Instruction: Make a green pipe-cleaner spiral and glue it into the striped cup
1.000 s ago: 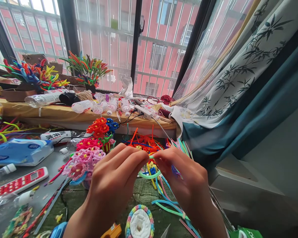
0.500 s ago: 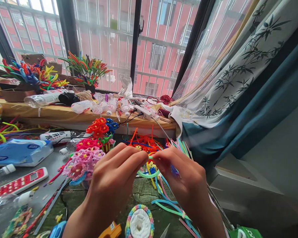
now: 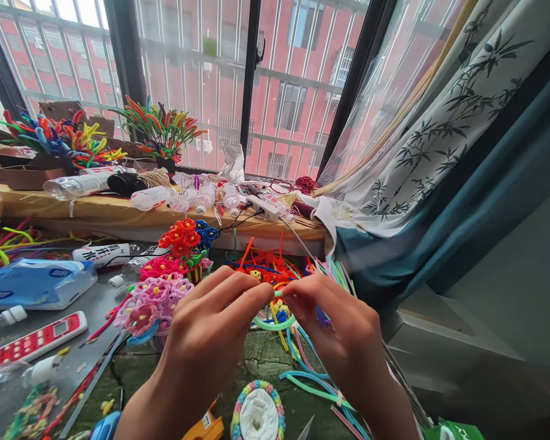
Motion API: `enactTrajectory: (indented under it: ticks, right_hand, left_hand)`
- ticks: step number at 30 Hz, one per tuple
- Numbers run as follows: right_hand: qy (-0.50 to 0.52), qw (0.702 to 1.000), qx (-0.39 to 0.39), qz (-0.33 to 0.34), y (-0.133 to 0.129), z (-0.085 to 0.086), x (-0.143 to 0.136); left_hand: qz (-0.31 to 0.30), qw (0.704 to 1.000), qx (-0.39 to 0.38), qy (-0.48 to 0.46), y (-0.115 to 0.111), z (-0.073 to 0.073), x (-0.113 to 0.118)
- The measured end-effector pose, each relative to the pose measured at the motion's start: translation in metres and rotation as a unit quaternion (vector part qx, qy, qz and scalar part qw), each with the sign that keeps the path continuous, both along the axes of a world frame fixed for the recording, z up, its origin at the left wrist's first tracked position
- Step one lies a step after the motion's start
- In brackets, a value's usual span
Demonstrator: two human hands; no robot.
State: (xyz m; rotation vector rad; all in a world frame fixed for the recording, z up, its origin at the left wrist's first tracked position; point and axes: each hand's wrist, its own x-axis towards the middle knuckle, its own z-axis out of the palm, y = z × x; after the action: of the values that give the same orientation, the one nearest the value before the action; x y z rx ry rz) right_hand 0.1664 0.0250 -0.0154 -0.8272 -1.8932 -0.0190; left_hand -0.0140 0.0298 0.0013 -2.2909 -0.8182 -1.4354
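Observation:
My left hand [image 3: 215, 324] and my right hand [image 3: 339, 324] meet fingertip to fingertip at the centre of the view, both closed in a pinch. Between them is a light green pipe cleaner [image 3: 274, 326], bent into a loop that hangs below the fingers; its ends sit at the pinched tips. Below the hands lies a round piece with a pastel beaded-looking rim and white middle [image 3: 258, 421]. Beside my right wrist are loose blue, green and pink pipe cleaners [image 3: 309, 382]. Pink pipe-cleaner flowers [image 3: 149, 299] stand left of my left hand.
Orange-red pipe cleaners [image 3: 270, 263] are heaped behind the hands. On the left are a tissue pack [image 3: 36, 284], a red and white remote [image 3: 34, 342] and plastic bottles. A yellow-orange tool [image 3: 206, 426] and a pointed metal tip [image 3: 305, 429] lie near the front. Bottles and a power strip [image 3: 263, 208] line the sill.
Both hands stay in nearly the same place, still pinching the light green pipe cleaner. My left fingers have shifted very slightly, and the view has barely moved.

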Motion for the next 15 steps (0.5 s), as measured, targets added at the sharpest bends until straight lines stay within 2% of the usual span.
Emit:
enactTrajectory:
  ticks: [15]
  right_hand:
    - [-0.001, 1.0, 0.009, 0.008, 0.0006, -0.0004, 0.0007]
  left_hand:
    - [-0.017, 1.0, -0.001, -0.006, 0.0012, -0.0031, -0.0009]
